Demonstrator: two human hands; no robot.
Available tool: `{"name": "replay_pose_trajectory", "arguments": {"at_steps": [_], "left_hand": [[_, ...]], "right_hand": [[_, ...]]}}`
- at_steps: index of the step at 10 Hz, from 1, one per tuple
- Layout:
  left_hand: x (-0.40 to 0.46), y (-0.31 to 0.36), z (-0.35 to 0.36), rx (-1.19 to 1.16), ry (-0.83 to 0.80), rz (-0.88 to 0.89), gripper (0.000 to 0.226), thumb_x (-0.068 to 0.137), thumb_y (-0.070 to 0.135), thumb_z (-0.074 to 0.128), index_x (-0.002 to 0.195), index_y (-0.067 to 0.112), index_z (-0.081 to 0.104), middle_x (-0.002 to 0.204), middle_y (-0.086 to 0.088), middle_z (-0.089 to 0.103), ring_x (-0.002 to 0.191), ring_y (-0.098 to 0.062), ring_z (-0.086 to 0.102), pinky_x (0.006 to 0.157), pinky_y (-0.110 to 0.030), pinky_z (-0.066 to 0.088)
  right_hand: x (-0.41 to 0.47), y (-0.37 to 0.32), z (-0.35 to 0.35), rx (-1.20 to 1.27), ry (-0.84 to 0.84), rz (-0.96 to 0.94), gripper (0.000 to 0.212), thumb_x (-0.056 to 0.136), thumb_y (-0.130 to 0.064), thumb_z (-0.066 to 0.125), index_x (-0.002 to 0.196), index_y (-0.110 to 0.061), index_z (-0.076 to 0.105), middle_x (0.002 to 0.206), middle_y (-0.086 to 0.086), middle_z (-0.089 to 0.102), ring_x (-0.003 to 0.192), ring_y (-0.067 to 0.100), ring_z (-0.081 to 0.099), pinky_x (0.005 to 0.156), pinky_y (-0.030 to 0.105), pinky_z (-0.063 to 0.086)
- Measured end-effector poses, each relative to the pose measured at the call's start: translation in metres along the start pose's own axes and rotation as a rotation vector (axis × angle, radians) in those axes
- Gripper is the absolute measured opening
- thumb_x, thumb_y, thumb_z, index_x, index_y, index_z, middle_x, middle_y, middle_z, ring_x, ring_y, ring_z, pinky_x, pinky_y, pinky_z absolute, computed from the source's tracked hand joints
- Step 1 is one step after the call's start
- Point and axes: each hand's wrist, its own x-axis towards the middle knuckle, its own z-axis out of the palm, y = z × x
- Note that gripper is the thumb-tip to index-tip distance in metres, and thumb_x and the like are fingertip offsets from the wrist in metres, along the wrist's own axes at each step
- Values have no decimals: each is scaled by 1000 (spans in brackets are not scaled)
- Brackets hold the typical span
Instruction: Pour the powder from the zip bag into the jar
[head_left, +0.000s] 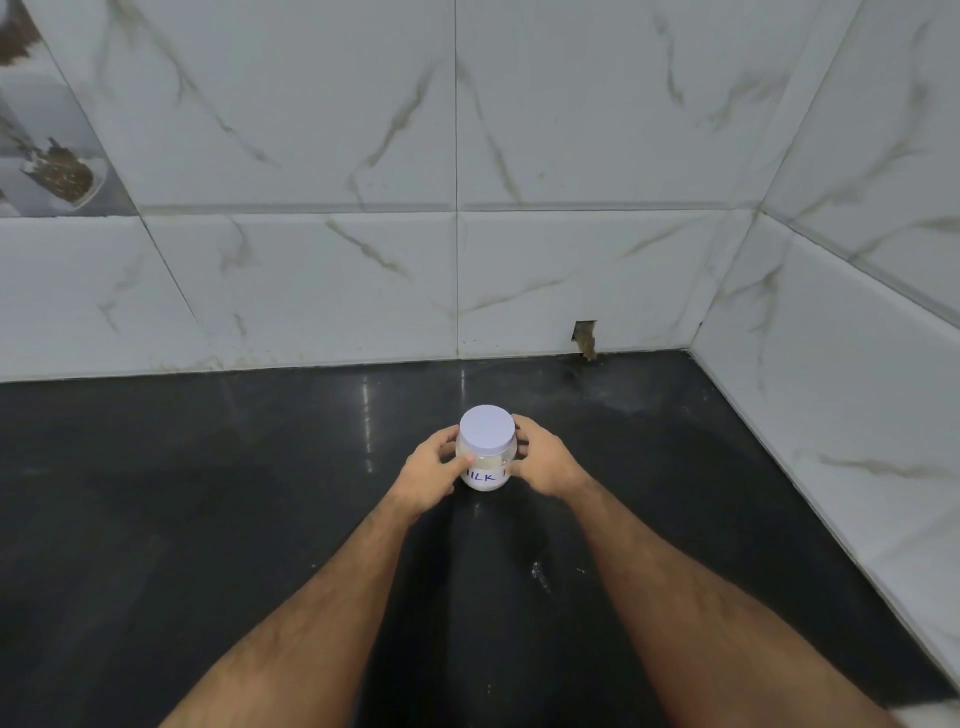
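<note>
A glossy black stone surface (208, 519) runs back to a corner where two walls meet. Both the back wall of large white marble-look tiles with grey-brown veins (311, 130) and the matching right-hand wall (857, 260) carry dark grout lines. A small chipped hole (585, 338) breaks the back wall's bottom edge. At upper left sits a decorative printed tile (47, 150). Pale streaks of reflected light (367, 410) show on the surface, along with a faint white smear (540, 574).

Black glossy counter (208, 519); marble-look wall tiles (311, 130) w/ chipped hole (585, 338).
</note>
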Motion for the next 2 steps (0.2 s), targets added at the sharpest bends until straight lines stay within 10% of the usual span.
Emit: {"name": "replay_pose_trajectory", "arguments": {"at_steps": [2], "left_hand": [[-12,7,-6,51,30,52,59,93,24,65,147,20,41,145,-3,52,127,-17,53,102,-41,50]], "right_hand": [[-22,-19,-8,-123,66,10,77,90,-9,66,158,-17,29,160,8,39,146,27,39,119,43,36]]}}
